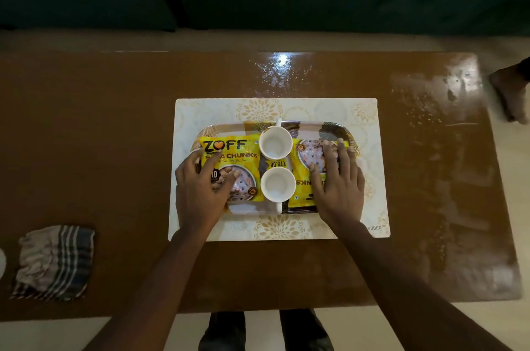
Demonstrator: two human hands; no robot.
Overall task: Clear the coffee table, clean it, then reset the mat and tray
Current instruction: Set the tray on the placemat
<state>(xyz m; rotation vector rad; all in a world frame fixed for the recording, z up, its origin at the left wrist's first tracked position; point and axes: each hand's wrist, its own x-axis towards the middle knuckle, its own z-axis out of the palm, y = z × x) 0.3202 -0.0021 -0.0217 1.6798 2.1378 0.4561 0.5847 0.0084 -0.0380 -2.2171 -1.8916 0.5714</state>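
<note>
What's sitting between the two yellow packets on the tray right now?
Head view: a far white cup and a near white cup stand between the left packet and right packet.

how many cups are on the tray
2. The far cup stands midway along the tray; the near cup is just in front of it, toward the person. Both lie between the left packet and right packet. None looks hidden.

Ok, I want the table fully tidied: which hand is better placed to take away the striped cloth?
Left. The striped cloth lies on the table's left end, nearer the left hand; the right hand rests on the right-side packet.
</note>
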